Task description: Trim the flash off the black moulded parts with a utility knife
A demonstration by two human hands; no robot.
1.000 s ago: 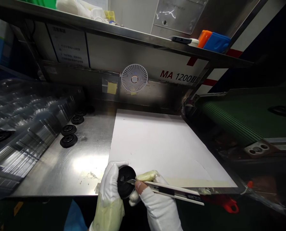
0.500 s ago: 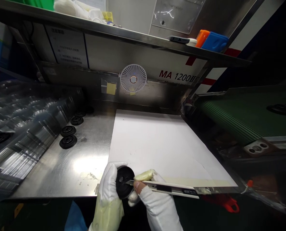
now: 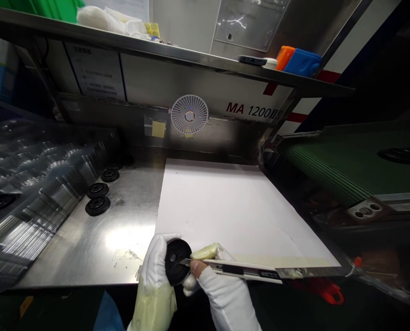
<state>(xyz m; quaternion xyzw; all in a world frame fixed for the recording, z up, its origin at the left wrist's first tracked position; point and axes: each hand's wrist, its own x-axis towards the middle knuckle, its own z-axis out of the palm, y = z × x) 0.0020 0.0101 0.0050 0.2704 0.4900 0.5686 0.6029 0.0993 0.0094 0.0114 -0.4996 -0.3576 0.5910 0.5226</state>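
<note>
Black disc (image 3: 175,262), white gloves (image 3: 156,271), white sheet (image 3: 225,211), orange and blue boxes (image 3: 298,59)

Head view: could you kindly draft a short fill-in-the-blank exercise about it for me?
1. The left hand holds a disc coloured ____.
2. The knife touching that disc is in the ____ hand.
3. Loose discs lie on the steel table, ____ of the white sheet.
Missing words: black; right; left.
</note>
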